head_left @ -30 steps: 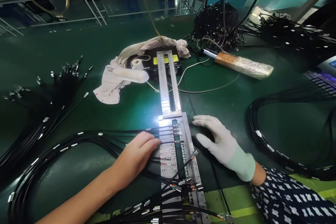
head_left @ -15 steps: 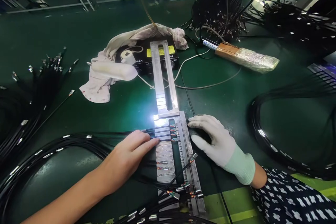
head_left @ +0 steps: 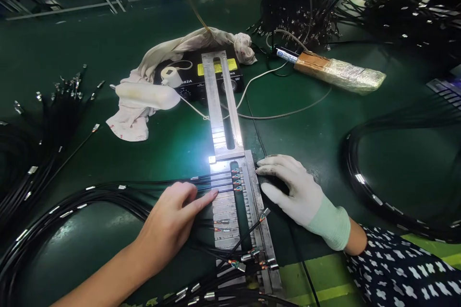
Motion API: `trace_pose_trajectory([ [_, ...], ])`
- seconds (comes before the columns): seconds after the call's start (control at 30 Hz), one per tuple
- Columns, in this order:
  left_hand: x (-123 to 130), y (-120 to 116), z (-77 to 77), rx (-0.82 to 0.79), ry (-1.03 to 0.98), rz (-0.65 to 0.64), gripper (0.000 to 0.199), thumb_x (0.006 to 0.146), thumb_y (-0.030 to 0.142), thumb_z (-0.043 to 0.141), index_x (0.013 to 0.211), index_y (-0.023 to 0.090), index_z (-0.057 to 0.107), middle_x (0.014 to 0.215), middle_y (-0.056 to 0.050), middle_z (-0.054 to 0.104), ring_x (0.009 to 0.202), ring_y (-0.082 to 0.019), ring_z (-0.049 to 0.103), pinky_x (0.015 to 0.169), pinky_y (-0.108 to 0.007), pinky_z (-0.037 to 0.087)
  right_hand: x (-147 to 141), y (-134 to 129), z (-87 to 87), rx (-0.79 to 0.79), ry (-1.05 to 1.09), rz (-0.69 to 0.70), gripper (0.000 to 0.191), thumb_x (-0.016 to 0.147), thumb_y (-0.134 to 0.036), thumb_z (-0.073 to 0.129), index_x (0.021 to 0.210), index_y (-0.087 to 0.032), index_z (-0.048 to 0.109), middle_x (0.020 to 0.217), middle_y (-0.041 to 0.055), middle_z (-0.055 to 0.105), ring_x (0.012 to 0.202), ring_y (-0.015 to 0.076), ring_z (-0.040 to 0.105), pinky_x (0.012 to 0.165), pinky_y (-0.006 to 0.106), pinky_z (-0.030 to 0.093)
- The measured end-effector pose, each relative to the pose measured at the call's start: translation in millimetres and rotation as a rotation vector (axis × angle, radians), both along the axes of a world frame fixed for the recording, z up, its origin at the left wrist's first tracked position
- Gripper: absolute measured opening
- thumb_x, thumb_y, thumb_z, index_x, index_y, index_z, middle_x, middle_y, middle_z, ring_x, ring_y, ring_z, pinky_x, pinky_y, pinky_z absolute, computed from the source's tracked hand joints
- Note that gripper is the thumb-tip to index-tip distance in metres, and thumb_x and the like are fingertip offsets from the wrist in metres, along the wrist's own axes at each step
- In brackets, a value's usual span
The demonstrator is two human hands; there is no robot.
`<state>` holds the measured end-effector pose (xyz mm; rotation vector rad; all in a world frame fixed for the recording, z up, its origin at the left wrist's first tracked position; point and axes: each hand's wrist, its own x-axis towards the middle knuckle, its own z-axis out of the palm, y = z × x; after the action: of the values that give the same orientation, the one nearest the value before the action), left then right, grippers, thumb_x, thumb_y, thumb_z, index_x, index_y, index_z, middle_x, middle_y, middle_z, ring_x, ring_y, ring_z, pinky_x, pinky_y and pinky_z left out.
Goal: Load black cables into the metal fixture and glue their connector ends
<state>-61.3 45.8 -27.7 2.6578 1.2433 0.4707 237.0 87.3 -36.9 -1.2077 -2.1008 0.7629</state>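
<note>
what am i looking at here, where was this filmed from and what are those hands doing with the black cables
There's no machine arm here: these are a person's own two hands, seen by a head-worn camera looking forward and down. The left hand is bare, with one fingertip at black cables whose ends lie across a slotted metal fixture; whether it grips any is hard to tell. The right hand wears a white glove, open and apparently holding nothing, its fingertips close to the fixture's right edge. All this sits on a green surface. Farther back are a black box with a dial, a pale cloth and a partly wrapped bar.
</note>
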Motion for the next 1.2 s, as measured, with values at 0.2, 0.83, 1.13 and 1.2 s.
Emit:
trace_pose_trajectory([
  [0.2, 3.7, -9.6, 2.5, -0.038, 0.114, 0.033, 0.048, 0.096, 0.006, 0.037, 0.139, 0.022, 0.047, 0.097, -0.006, 0.059, 0.084, -0.020, 0.049, 0.068, -0.032, 0.037, 1.1, 1.5, -4.6, 0.018, 0.016, -0.002, 0.016, 0.091, -0.020, 0.062, 0.105, -0.027, 0.064, 0.117, 0.0005, 0.067, 0.115, 0.0223, 0.057, 0.102, 0.045, 0.043],
  [0.83, 17.1, 3.1, 8.9, -0.195, -0.321, 0.055, 0.020, 0.095, 0.013, 0.053, 0.109, 0.021, 0.065, 0.095, -0.004, 0.064, 0.088, -0.014, 0.060, 0.077, -0.024, 0.050, 4.0, -5.4, 0.3, -0.026, 0.025, 0.006, 0.017, 0.091, -0.016, 0.058, 0.104, -0.025, 0.065, 0.111, 0.0024, 0.069, 0.109, 0.0232, 0.059, 0.097, 0.046, 0.046],
  [1.13, 17.8, 18.7, 13.4, -0.153, -0.191, -0.118, 0.027, 0.096, 0.007, 0.045, 0.113, 0.019, 0.062, 0.093, -0.006, 0.061, 0.083, -0.015, 0.056, 0.071, -0.025, 0.048, 4.0, -3.1, 0.6, -0.040, 0.015, 0.005, 0.015, 0.090, -0.017, 0.059, 0.101, -0.026, 0.064, 0.107, 0.0004, 0.068, 0.108, 0.0216, 0.059, 0.098, 0.043, 0.044],
  [1.2, 18.2, 19.3, 13.3, -0.120, -0.156, -0.151, 0.026, 0.096, 0.007, 0.044, 0.113, 0.017, 0.061, 0.092, -0.006, 0.060, 0.081, -0.016, 0.053, 0.069, -0.026, 0.046, 3.9, -3.2, 0.8, -0.039, 0.017, 0.005, 0.015, 0.090, -0.016, 0.060, 0.101, -0.026, 0.064, 0.107, -0.0002, 0.068, 0.108, 0.0211, 0.059, 0.098, 0.043, 0.044],
])
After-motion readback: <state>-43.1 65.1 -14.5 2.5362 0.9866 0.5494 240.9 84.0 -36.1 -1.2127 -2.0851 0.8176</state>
